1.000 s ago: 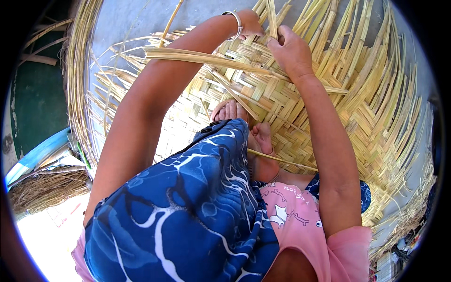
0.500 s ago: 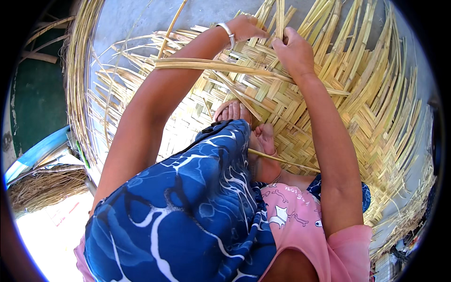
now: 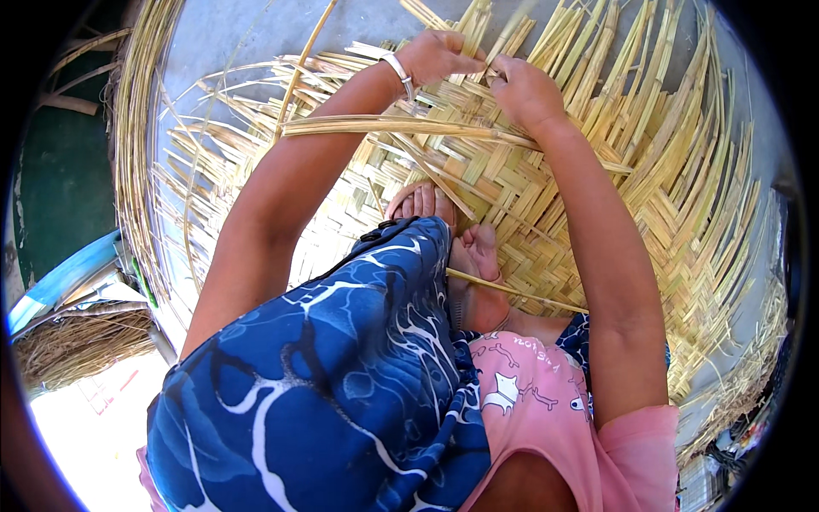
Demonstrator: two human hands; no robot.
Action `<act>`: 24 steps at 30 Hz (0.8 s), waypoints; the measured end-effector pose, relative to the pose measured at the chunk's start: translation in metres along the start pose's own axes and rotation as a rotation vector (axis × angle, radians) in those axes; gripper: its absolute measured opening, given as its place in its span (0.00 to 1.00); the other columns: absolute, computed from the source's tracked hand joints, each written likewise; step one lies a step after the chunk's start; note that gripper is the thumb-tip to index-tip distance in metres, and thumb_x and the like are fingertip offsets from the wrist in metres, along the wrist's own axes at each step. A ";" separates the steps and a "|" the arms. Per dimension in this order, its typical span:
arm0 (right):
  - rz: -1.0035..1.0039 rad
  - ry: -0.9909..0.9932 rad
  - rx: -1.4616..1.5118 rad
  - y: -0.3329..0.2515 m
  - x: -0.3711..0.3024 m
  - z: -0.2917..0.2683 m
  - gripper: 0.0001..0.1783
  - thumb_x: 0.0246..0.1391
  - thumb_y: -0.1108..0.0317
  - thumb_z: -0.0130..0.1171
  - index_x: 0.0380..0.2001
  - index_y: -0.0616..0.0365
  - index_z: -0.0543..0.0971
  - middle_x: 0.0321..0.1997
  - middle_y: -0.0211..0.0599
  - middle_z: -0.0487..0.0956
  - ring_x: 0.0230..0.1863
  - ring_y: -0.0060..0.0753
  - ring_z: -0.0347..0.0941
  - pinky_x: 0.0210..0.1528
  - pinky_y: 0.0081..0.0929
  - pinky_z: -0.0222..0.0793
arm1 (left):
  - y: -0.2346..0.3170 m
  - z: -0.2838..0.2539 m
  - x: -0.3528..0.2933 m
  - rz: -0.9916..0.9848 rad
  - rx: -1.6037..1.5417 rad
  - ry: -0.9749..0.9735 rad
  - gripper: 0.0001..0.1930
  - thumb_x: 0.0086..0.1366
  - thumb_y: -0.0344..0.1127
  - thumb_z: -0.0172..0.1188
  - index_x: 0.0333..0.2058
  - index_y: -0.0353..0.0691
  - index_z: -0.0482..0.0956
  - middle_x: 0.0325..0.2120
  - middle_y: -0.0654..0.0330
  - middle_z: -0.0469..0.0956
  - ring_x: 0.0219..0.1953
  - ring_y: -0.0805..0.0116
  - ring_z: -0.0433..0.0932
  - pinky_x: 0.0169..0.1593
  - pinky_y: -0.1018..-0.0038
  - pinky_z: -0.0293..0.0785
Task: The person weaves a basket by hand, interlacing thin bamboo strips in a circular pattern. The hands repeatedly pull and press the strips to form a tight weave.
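A half-woven mat [image 3: 546, 196] of pale yellow split-cane strips lies under my bare feet, its loose strip ends fanning outward. At its far edge my right hand [image 3: 525, 94] pinches a cane strip [image 3: 510, 38] between thumb and fingers. My left hand [image 3: 438, 58], wearing a white bangle, comes in from the left. Its fingertips are closed on the weave beside my right fingertips, almost touching them. Exactly how the strip passes between the fingers is hidden. A long flat cane strip [image 3: 409, 125] lies crosswise over the mat, between my forearms.
A long bundle of thin cane strips [image 3: 136, 128] stretches along the left side. Dry straw [image 3: 81, 346] is heaped at the lower left, near a blue curved object [image 3: 64, 277]. Grey floor [image 3: 256, 34] shows beyond the mat. My feet [image 3: 482, 273] rest on the weave.
My right hand has shifted slightly left and down, closer to my left hand. The upright strip in it now leans to the right and looks blurred.
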State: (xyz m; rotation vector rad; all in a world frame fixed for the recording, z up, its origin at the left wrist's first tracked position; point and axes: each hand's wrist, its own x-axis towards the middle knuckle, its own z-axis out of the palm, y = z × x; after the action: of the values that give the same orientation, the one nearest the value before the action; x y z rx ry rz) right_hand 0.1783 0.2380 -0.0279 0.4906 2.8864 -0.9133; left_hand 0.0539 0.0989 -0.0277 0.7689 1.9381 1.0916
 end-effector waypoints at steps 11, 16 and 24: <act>0.006 -0.195 0.046 0.007 0.013 -0.006 0.18 0.49 0.65 0.49 0.44 0.49 0.78 0.45 0.43 0.78 0.48 0.45 0.74 0.51 0.38 0.67 | -0.009 -0.012 -0.004 0.466 1.106 0.510 0.15 0.63 0.49 0.54 0.42 0.47 0.79 0.34 0.62 0.81 0.43 0.64 0.77 0.53 0.61 0.64; 0.008 -0.184 0.076 0.005 0.010 -0.006 0.17 0.50 0.64 0.49 0.44 0.48 0.78 0.45 0.43 0.78 0.49 0.45 0.73 0.52 0.38 0.67 | 0.006 -0.028 0.003 0.274 1.260 0.206 0.20 0.63 0.58 0.50 0.33 0.48 0.76 0.29 0.60 0.80 0.38 0.59 0.77 0.50 0.58 0.63; 0.015 -0.109 0.071 0.005 0.001 -0.003 0.19 0.52 0.67 0.47 0.47 0.48 0.77 0.45 0.43 0.78 0.48 0.46 0.74 0.51 0.38 0.67 | 0.009 -0.029 -0.009 0.091 1.160 0.027 0.22 0.61 0.59 0.51 0.30 0.44 0.74 0.23 0.55 0.78 0.29 0.52 0.77 0.34 0.60 0.70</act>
State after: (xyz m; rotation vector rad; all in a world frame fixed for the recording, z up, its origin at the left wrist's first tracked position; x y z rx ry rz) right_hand 0.1793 0.2441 -0.0287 0.4519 2.7574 -1.0103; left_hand 0.0352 0.0843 -0.0068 1.4249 2.5073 -0.1124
